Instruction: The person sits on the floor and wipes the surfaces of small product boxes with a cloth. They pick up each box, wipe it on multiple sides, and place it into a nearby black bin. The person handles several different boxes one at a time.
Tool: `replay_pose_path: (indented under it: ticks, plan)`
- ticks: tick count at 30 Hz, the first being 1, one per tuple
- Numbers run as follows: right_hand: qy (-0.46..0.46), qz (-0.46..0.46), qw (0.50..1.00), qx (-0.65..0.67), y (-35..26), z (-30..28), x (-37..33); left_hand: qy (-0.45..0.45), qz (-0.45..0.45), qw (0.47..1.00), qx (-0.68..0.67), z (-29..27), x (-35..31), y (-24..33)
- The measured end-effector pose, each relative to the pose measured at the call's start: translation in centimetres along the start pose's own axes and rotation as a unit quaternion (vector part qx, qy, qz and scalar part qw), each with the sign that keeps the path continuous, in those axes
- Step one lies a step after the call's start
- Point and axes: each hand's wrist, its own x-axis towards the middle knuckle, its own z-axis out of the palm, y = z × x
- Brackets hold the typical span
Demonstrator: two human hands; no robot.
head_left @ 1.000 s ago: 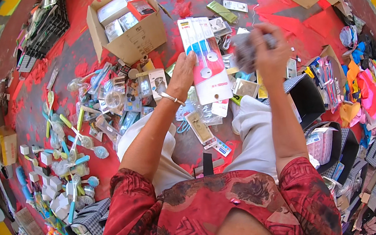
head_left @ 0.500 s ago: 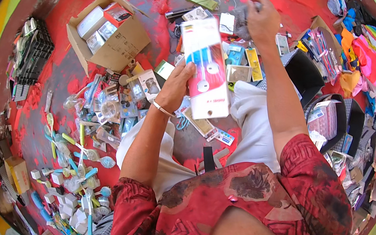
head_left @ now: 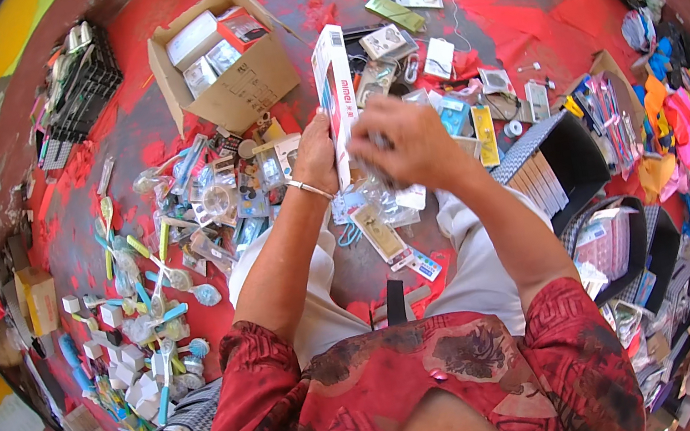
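A long, flat white box [head_left: 335,79] with red print along its side stands edge-on in front of me. My left hand [head_left: 315,158] is closed on its left side. Close against the box's right side is my right hand [head_left: 413,141], its fingers curled and blurred. Something greyish and crumpled shows under those fingers; its kind cannot be made out. Below the hands, between my knees, lie a yellowish boxed item [head_left: 379,235] and a small blue-and-white packet [head_left: 425,265].
An open cardboard box [head_left: 252,79] with white boxes inside stands ahead on the left. Wrapped brushes [head_left: 156,286] and white cubes [head_left: 128,369] litter the left floor. Black-lined bins [head_left: 570,157] stand right, beside colourful bags [head_left: 684,123]. A black crate [head_left: 88,90] is far left.
The white box has turned from its broad colourful face to its narrow side. My right hand has come down and left from beyond it to the box.
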Motion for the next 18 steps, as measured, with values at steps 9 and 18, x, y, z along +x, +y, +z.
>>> replay_pose_path:
  ticks: [9, 18]
  plan:
    - [0.209, 0.139, 0.953, -0.172, 6.6, -3.3, 1.4, -0.101, 0.008, 0.982, 0.160, 1.1, -2.1, -0.7]
    - [0.034, 0.402, 0.892, 0.203, 9.5, -5.6, -0.2, -0.068, 0.232, 0.776, 0.583, 0.4, -1.1, 2.1]
